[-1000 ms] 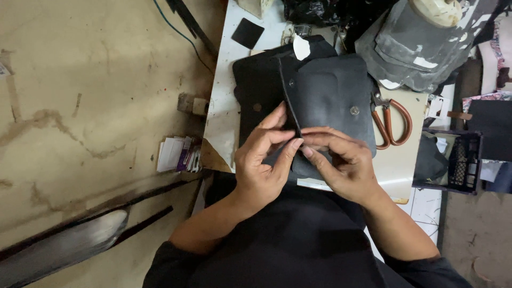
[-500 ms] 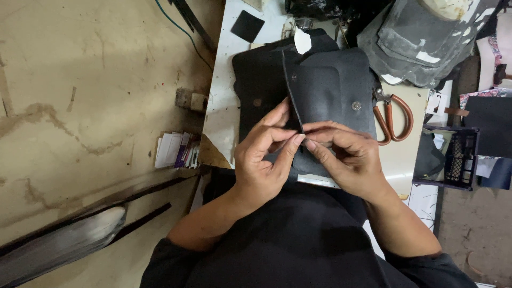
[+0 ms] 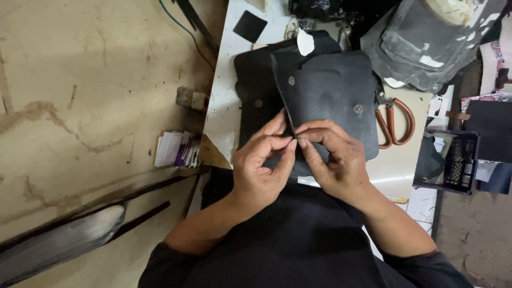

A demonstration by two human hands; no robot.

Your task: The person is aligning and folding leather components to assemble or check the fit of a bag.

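Note:
A dark leather piece [image 3: 328, 90] with metal snap studs lies on a white worktable [image 3: 224, 106], on top of another dark leather panel [image 3: 253, 101]. My left hand [image 3: 264, 168] and my right hand [image 3: 333, 157] meet at the piece's near left edge. Both pinch that edge between thumbs and fingertips, fingertips touching. A small white scrap [image 3: 305, 42] sits on the far end of the leather.
Scissors with brown handles [image 3: 397, 120] lie right of the leather. A stack of grey cut pieces [image 3: 421, 42] stands at the back right, a black crate [image 3: 453, 160] at the right. A small black square [image 3: 250, 25] lies at the far end. Papers [image 3: 176, 152] rest on the floor left.
The view has shifted slightly. My hands stay pinched on the leather edge, with the fingertips drawn a little closer together.

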